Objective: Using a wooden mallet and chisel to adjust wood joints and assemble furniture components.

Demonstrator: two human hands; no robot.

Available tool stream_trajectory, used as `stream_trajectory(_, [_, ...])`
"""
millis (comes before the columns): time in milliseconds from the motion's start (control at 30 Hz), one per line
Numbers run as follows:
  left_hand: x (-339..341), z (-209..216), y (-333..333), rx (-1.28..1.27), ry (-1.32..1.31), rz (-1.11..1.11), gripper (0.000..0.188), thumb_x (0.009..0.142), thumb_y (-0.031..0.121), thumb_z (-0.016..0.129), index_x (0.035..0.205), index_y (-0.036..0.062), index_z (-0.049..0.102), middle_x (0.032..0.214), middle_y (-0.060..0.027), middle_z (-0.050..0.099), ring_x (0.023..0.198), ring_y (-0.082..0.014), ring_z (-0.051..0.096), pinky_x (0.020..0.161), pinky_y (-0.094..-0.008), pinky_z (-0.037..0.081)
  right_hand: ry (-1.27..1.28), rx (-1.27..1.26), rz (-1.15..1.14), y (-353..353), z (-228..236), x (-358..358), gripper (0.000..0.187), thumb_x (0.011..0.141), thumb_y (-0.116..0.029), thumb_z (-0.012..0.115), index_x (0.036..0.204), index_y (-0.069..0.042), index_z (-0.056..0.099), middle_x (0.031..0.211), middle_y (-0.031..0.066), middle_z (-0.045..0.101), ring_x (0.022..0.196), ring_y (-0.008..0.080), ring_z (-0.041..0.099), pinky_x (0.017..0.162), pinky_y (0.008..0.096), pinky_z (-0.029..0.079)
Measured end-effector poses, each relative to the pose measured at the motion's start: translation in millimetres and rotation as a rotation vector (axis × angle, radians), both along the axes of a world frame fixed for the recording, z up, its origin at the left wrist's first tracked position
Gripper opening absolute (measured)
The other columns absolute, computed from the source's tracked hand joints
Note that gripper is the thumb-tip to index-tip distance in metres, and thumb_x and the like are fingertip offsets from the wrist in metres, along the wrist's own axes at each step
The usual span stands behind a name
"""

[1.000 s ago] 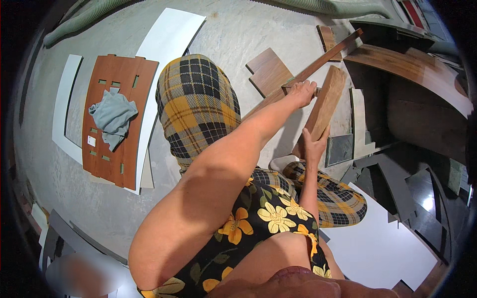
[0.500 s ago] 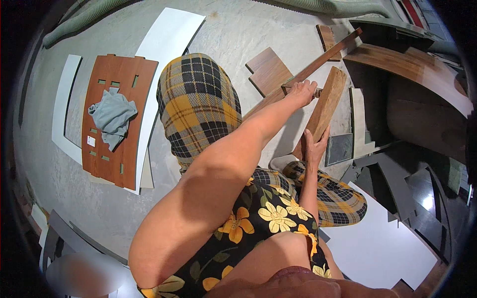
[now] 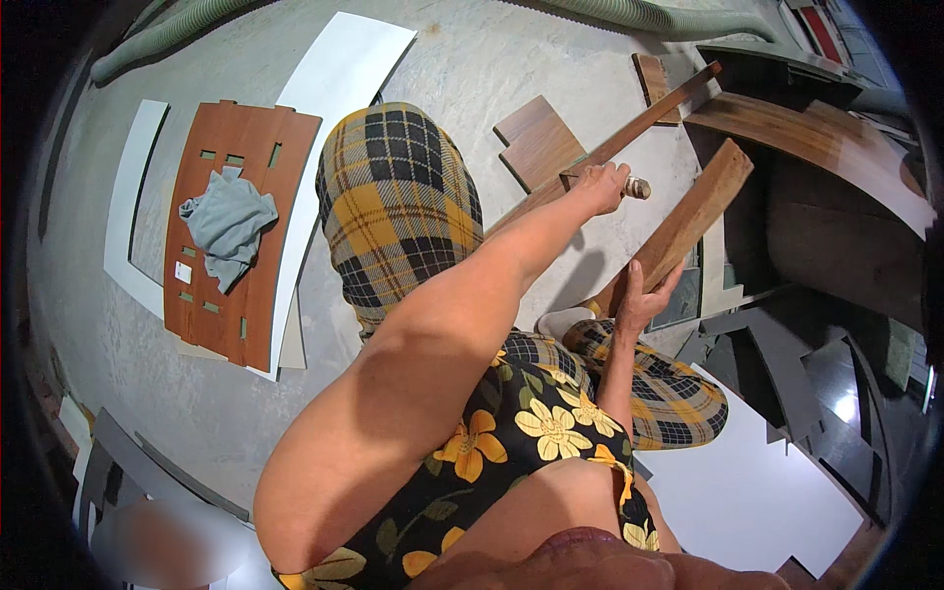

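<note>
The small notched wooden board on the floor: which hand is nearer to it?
Left. The left hand is close to the notched board, at its lower right in the picture; the right hand is farther off, lower down, holding the thick wooden plank.

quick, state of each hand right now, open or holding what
Left hand: closed around a brownish, round-ended piece, mostly hidden in its grip.
Right hand: holding a long, thick, brown wooden beam.
</note>
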State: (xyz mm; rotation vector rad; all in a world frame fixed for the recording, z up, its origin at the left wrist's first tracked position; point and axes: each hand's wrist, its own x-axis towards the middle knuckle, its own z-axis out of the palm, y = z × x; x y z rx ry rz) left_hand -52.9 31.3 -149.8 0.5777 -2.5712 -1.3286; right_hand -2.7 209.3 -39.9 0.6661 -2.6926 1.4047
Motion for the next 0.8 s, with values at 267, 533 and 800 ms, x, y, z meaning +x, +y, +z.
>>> stream_trajectory(267, [-3,-6,2,-0.003,0.044,-0.038,0.032,0.082,0.018,0.063,0.108,0.0067,0.048,0.100,-0.0232,0.058,0.094,-0.0419,0.060,0.081,-0.0508,0.048,-0.140,0.219,0.051,-6,-18,1,0.082,0.079,-0.024,0.073,0.144,0.001,0.028,0.134,0.0226,0.046,0.121,0.0310,0.048,0.101,0.0381,0.038])
stream_trajectory(533, [-2,-2,2,-0.028,-0.002,-0.046,0.037,0.080,0.019,0.065,0.111,0.0074,0.048,0.104,-0.0247,0.056,0.095,-0.0422,0.060,0.081,-0.0508,0.048,-0.231,0.156,0.047,-12,-6,7,0.078,0.081,-0.022,0.070,0.143,0.001,0.028,0.130,0.0204,0.050,0.115,0.0285,0.053,0.098,0.0367,0.041])
stream_trajectory(800, [0,-16,6,-0.089,0.063,0.026,0.038,0.076,0.015,0.067,0.109,0.0070,0.050,0.098,-0.0220,0.059,0.090,-0.0412,0.062,0.078,-0.0501,0.050,-0.314,0.088,0.066,-8,-9,8,0.074,0.082,-0.020,0.069,0.142,0.002,0.032,0.130,0.0186,0.050,0.115,0.0263,0.052,0.098,0.0355,0.041])
